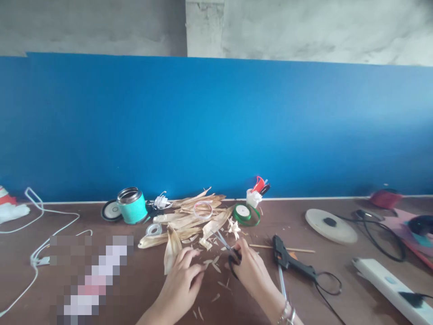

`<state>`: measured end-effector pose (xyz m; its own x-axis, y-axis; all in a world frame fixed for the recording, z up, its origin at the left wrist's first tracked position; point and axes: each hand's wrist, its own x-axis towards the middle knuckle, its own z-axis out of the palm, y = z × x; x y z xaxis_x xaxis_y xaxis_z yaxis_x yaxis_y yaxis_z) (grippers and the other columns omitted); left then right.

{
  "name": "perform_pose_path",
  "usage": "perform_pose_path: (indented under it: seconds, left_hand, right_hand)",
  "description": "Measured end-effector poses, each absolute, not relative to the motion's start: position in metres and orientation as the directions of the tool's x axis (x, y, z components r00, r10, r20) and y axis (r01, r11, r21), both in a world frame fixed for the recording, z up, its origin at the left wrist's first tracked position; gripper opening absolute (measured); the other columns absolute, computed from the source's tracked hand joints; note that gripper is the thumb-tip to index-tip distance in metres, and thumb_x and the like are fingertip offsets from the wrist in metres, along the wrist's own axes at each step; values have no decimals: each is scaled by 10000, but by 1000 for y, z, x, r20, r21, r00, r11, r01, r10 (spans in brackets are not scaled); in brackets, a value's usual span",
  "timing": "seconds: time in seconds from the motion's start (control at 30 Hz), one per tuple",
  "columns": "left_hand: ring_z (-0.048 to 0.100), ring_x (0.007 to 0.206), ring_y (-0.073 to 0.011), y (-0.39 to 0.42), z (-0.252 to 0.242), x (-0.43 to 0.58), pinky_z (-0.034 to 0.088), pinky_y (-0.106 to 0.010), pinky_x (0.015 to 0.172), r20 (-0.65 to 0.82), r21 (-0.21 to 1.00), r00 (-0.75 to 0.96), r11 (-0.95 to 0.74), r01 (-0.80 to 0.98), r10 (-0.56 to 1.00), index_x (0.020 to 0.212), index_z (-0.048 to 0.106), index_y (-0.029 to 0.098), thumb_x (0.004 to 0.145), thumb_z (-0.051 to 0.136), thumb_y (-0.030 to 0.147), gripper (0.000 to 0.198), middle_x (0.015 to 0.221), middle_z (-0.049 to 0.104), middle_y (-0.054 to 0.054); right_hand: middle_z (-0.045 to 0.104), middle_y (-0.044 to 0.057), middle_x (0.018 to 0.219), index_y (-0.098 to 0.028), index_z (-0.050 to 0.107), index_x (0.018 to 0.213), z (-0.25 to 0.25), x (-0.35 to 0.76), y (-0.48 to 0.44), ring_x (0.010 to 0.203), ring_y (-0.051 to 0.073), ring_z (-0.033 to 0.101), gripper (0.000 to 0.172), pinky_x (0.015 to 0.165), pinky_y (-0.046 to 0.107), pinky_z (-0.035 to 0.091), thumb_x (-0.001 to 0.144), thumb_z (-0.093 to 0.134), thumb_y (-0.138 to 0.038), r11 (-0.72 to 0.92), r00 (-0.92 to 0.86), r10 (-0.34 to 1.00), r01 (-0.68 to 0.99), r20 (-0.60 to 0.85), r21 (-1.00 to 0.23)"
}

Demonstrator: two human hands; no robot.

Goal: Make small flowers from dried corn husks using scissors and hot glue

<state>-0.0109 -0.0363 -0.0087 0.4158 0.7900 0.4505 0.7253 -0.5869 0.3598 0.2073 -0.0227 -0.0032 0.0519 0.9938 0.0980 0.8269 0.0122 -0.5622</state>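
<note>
My right hand [248, 266] is closed on a pair of scissors [223, 240] with dark handles. Their blades point forward and to the left, over cut scraps. Beside them, my left hand [184, 280] has its thumb and fingers drawn together in a pinch; whatever is between them is too small or hidden to name. A dry corn husk piece [172, 248] stands up just behind the left knuckles. Past both hands lies a pile of dried corn husks [189, 221]. A pale husk flower [233, 228] rests beyond the scissors, and small husk slivers [216, 267] are scattered between the hands.
Behind the husks are a turquoise jar [132, 210], a tape roll [154, 229], a green ribbon spool [242, 214] and a white cup of tools [253, 197]. To the right lie a glue gun [292, 262], a wooden stick [301, 250], a round lid [329, 230] and a power strip [389, 284].
</note>
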Motion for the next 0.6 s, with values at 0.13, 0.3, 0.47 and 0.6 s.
perform_pose_path:
  seconds: [0.13,0.3,0.47,0.6]
  left_hand:
    - [538,1060,-279,-35,-13,-11,506,-458,840,457,348,396,-570,744,796,787,652,222,764,582,92,150,1031,623,-70]
    - [550,1030,-279,-31,-18,-10,518,-453,807,477,299,398,-570,765,784,745,623,203,726,635,86,119,999,624,-64]
    - [551,1041,-273,-26,-20,-5,508,-451,844,560,120,492,-653,748,667,690,593,168,782,531,28,179,993,630,-77]
    - [550,1050,-273,-24,-23,-4,514,-447,849,559,55,525,-661,749,642,735,582,150,796,473,2,195,985,628,-95]
  right_hand:
    - [629,29,750,-212,469,812,-2,207,-23,737,203,594,188,642,246,355,662,561,-145,14,40,995,851,91,-525]
    - [619,37,765,-209,481,763,2,204,-25,769,214,589,182,672,259,372,632,560,-110,18,34,995,860,92,-510]
    - [594,75,874,-196,510,785,-5,202,-25,833,231,572,204,719,284,404,611,568,-108,48,32,989,853,143,-520]
    - [609,69,839,-194,502,793,-12,202,-22,835,241,575,236,732,301,407,588,576,-103,37,61,986,829,156,-558]
